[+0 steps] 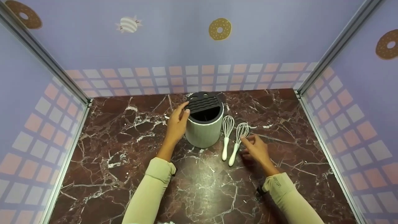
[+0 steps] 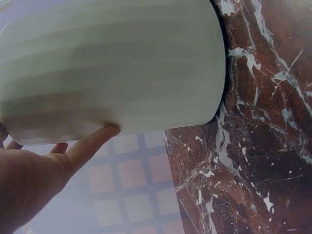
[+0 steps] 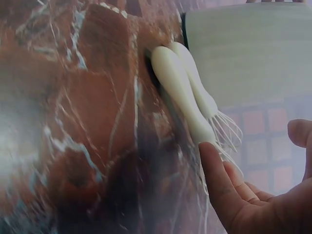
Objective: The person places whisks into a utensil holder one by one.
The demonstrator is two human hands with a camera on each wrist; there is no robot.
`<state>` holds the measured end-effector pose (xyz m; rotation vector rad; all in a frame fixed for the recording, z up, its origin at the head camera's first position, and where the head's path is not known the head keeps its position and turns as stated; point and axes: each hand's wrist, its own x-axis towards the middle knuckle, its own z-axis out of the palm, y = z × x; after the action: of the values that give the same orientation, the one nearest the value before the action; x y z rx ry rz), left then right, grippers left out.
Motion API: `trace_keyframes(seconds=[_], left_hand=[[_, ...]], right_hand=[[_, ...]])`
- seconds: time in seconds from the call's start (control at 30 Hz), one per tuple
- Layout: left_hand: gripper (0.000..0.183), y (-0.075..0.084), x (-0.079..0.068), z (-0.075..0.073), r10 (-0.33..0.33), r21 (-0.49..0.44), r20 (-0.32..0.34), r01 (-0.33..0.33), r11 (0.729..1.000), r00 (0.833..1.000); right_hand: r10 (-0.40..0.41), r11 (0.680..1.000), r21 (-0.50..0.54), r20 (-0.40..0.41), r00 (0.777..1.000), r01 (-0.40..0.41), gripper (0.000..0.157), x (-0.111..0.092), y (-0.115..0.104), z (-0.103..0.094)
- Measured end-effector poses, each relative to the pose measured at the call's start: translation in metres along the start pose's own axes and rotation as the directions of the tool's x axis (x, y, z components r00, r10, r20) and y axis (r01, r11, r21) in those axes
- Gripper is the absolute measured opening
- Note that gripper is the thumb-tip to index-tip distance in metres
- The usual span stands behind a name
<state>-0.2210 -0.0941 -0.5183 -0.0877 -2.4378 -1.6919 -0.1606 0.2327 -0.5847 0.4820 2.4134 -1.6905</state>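
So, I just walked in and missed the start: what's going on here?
A person's left hand rests against an upright pale container with a dark top. Their right hand is at one whisk on the marbled table, apparently not gripping it; a second whisk lies between that one and the container.

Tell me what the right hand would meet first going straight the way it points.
Probably the nearer whisk, whose wires lie just ahead of the right hand; whether they touch is unclear.

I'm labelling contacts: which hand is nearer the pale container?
Left. The left hand is against the pale container; the right hand is apart from it, by the rightmost whisk.
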Motion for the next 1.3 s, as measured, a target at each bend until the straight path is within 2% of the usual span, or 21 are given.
trace_keyframes(seconds=[0.2, 0.53, 0.87, 1.3], left_hand=[[0.042, -0.003, -0.002, 0.001, -0.024, -0.012, 0.005, 0.024, 1.0, 1.0], [0.041, -0.006, -0.002, 0.004, 0.002, -0.023, -0.018, -0.002, 1.0, 1.0], [0.043, -0.006, -0.004, 0.001, -0.009, -0.029, 0.019, 0.01, 1.0, 1.0], [0.042, -0.006, -0.003, 0.005, 0.003, 0.014, -0.03, -0.002, 1.0, 1.0]], right_hand=[[0.048, 0.997, 0.064, 0.006, 0.999, -0.049, 0.062, 0.001, 0.004, 0.009], [0.132, 0.985, 0.104, 0.027, 0.991, -0.134, 0.073, 0.001, 0.011, 0.022], [0.126, 0.99, 0.057, 0.004, 0.992, -0.126, 0.06, 0.005, 0.016, 0.03], [0.119, 0.993, 0.015, -0.023, 0.993, -0.119, 0.044, 0.015, 0.018, 0.032]])
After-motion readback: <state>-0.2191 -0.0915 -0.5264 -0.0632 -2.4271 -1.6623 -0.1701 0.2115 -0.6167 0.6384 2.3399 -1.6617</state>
